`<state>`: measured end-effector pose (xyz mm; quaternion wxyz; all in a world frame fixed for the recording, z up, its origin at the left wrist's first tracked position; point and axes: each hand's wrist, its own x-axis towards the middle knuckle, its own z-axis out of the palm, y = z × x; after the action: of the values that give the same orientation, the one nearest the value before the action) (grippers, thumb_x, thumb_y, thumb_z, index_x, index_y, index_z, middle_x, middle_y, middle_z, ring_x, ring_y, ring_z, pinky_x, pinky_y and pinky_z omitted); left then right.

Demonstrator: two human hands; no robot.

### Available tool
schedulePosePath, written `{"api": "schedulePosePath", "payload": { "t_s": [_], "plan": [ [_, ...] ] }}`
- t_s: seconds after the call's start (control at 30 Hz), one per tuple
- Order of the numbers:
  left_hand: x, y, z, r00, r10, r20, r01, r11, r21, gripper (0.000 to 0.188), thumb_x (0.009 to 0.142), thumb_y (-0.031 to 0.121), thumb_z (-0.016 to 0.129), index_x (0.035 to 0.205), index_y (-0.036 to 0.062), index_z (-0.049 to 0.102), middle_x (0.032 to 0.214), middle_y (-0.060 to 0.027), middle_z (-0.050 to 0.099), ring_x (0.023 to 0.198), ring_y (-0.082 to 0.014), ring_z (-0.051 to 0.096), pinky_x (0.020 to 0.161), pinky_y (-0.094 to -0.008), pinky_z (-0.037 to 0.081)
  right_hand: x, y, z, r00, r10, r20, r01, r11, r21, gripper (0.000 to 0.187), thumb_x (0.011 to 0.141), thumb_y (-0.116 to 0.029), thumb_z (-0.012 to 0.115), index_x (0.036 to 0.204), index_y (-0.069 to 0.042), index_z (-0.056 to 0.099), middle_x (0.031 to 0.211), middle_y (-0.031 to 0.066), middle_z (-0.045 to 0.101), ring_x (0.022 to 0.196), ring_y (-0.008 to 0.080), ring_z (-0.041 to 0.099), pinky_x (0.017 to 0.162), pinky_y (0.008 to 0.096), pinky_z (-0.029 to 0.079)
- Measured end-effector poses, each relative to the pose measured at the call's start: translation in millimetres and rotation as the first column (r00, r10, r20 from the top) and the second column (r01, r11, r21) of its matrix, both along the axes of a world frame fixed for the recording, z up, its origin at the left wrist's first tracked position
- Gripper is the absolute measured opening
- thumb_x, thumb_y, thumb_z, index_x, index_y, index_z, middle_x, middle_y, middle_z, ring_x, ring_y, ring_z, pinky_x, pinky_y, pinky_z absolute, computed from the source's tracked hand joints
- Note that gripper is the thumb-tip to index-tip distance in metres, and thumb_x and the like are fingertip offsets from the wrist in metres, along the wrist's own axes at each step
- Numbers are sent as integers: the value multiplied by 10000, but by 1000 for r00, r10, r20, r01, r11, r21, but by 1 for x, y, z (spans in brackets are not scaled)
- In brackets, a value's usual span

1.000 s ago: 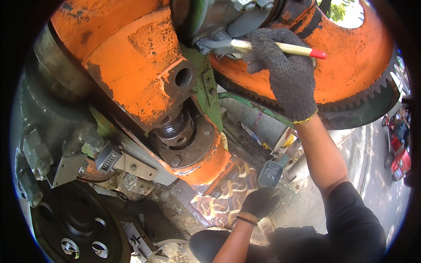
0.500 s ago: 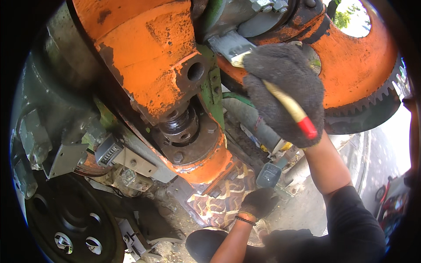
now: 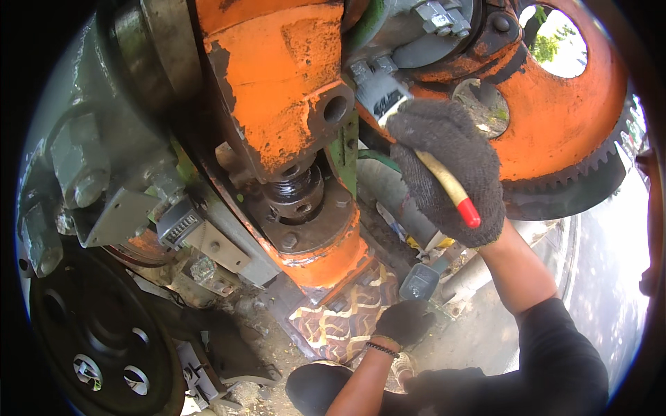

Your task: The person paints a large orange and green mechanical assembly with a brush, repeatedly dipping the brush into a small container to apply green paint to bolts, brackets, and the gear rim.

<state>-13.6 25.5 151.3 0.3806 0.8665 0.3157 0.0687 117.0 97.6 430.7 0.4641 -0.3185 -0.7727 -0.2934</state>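
Note:
My right hand (image 3: 447, 170), in a dark knitted glove, is closed around a paintbrush (image 3: 442, 177) with a pale wooden handle and red tip. Its grey-coated bristles meet or nearly meet a grey-painted machine part (image 3: 371, 69) beside the bolts. Lower down, my left hand (image 3: 404, 322), also in a dark glove, is close to an open plastic container (image 3: 420, 281) with grey paint inside. The left fingers are too dark to make out, so I cannot tell whether they grip it. Left of the brush stands a worn orange machine casting (image 3: 277, 76) above a greasy threaded shaft (image 3: 295, 194).
A large orange gear wheel (image 3: 562, 125) is at the right. On the left are a black wheel (image 3: 104, 326), grey bolts (image 3: 80, 163) and a small counter (image 3: 182, 225) on a bracket. Patterned cloth (image 3: 343, 312) lies under the orange base.
The view has shifted, so the orange casting appears further right. The brush and my right hand have moved slightly down; the bristles show more clearly. My left hand stays near the container.

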Motion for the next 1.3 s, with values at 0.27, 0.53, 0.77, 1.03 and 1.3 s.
{"api": "schedulePosePath", "payload": {
  "t_s": [0.27, 0.53, 0.77, 1.03, 1.3],
  "plan": [
    [4, 2, -28, 998, -25, 64, 21, 997, 68, 431, 994, 482, 577, 1120, 94, 716, 1104, -201, 747, 1059, -417, 711, 912, -550, 552, -21, -10, 10, 974, -106, -200, 98, 994, -46, 294, 954, -46, 772, 1240, 5, 728, 1167, 116, 757, 1034, 233, 731, 900, 376, 583],
    [6, -5, -23, 997, -36, 70, 34, 999, 37, 437, 994, 482, 573, 1157, 106, 724, 1132, -192, 752, 1071, -417, 711, 925, -548, 556, -15, 15, 3, 934, 21, -357, -13, 1000, 27, 287, 973, -31, 754, 1252, 22, 712, 1082, 96, 731, 893, 162, 707, 795, 323, 582],
    [2, -6, 17, 1000, 19, -12, -20, 998, -65, 452, 991, 499, 574, 1188, 123, 728, 1171, -196, 749, 1107, -409, 709, 952, -534, 555, -17, 5, 8, 917, 13, -399, -44, 997, -68, 256, 982, -4, 725, 1236, 26, 710, 1070, 103, 725, 899, 167, 719, 785, 310, 579],
    [-7, -8, 17, 995, 93, 36, -91, 995, -51, 459, 994, 492, 572, 1185, 104, 727, 1178, -203, 746, 1113, -407, 709, 960, -529, 551, -7, -13, 1, 991, -122, -55, 126, 989, 74, 329, 937, -52, 782, 1262, -26, 738, 1224, 144, 762, 1086, 316, 740, 980, 422, 570],
    [-1, -6, 13, 998, 59, 23, -58, 998, -34, 443, 993, 470, 572, 1181, 100, 727, 1145, -226, 747, 1094, -421, 710, 946, -532, 555, 23, 18, -12, 967, 35, 252, -6, 993, -118, 549, 824, -73, 761, 1370, -81, 707, 1448, 186, 663, 1288, 415, 657, 1059, 476, 545]
  ]
}}
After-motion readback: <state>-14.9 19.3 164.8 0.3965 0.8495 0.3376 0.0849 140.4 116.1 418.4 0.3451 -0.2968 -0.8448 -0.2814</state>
